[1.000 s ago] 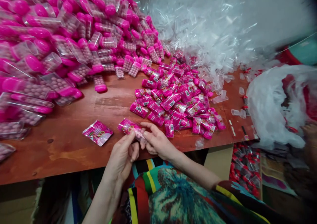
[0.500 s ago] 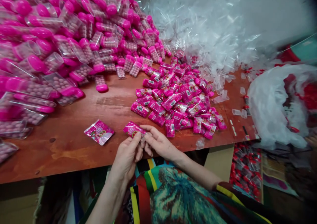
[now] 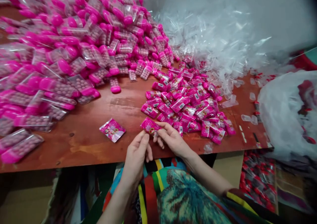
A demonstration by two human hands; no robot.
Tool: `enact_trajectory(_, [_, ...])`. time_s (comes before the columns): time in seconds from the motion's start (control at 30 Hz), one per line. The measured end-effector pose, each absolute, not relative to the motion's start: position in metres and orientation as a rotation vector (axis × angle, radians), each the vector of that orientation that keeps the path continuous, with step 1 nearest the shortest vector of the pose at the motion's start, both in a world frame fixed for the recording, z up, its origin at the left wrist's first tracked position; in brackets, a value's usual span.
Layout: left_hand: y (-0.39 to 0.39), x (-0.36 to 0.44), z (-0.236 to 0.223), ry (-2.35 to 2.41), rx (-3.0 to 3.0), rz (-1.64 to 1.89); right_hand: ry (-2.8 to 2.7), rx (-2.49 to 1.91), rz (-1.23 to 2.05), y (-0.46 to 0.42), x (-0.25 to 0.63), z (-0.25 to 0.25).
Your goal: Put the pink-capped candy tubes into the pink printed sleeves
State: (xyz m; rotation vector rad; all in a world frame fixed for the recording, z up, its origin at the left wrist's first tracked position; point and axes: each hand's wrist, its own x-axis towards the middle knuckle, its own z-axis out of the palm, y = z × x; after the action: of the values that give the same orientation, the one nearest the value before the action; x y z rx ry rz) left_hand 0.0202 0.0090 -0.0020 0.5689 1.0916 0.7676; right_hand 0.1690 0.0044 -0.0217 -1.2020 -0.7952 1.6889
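Note:
Over the front edge of the table, a small pink printed wrapper (image 3: 149, 125) is held up between my two hands. My left hand (image 3: 137, 151) pinches its lower left edge between thumb and fingers. The right end is gripped by the fingertips of my right hand (image 3: 174, 139), with the lower fingers curled beneath. Whether anything is inside the wrapper I cannot tell. To the left lies a flat, square pink printed piece (image 3: 112, 130), apart from both hands. Just beyond my right hand, a heap of pink wrapped packets (image 3: 184, 98) covers the tabletop.
A large pile of clear tubes with pink caps and pink balls (image 3: 81, 45) fills the left of the wooden table (image 3: 89, 143). Empty clear plastic containers (image 3: 213, 35) are heaped at the back right. A white plastic bag (image 3: 279, 108) and a box of red-capped items (image 3: 257, 177) stand right.
The view has shifted, so everything appears further right. My left hand has slid down to the wrapper's lower edge, leaving more of it showing; my right hand keeps its right end.

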Motion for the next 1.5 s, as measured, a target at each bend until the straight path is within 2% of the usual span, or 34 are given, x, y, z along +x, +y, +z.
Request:
enact_trajectory(0.13, [0.011, 0.016, -0.003, 1.172, 0.565, 0.848, -0.831, -1.215, 1.72, 0.003, 0.16, -0.022])
enact_trajectory(0.33, [0.006, 0.002, -0.001, 1.227, 0.544, 0.91, -0.537, -1.024, 1.683, 0.016, 0.16, -0.007])
enact_trajectory(0.4, [0.003, -0.009, -0.001, 1.278, 0.534, 0.951, -0.646, -0.991, 1.678, 0.025, 0.158, -0.003])
enact_trajectory(0.47, [0.0, -0.02, -0.002, 1.323, 0.505, 0.998, -1.004, -1.029, 1.67, 0.034, 0.145, -0.004])
enact_trajectory(0.53, [-0.002, -0.029, -0.004, 1.361, 0.457, 1.058, -1.579, -1.133, 1.466, 0.043, 0.124, -0.008])
enact_trajectory(0.6, [-0.004, -0.035, -0.004, 1.389, 0.404, 1.105, -2.142, -1.267, 1.028, 0.05, 0.101, -0.014])
enact_trajectory(0.7, [-0.004, -0.04, -0.003, 1.405, 0.329, 1.126, -2.56, -1.375, 0.461, 0.055, 0.076, -0.025])
enact_trajectory(0.83, [-0.003, -0.042, -0.005, 1.4, 0.3, 1.118, -2.553, -1.293, 0.204, 0.052, 0.073, -0.04])
enact_trajectory(1.07, [-0.001, -0.041, -0.004, 1.381, 0.239, 1.142, -2.268, -1.18, 0.112, 0.039, 0.095, -0.041])
enact_trajectory(1.2, [0.0, -0.035, -0.004, 1.378, 0.33, 1.121, -2.264, -1.14, 0.247, 0.029, 0.11, -0.033])
enact_trajectory(1.4, [0.004, -0.026, -0.008, 1.386, 0.382, 1.077, -1.616, -1.295, 1.106, 0.027, 0.109, -0.031])
enact_trajectory(1.5, [0.007, -0.022, -0.009, 1.406, 0.388, 1.034, -1.534, -1.358, 1.254, 0.033, 0.109, -0.029])
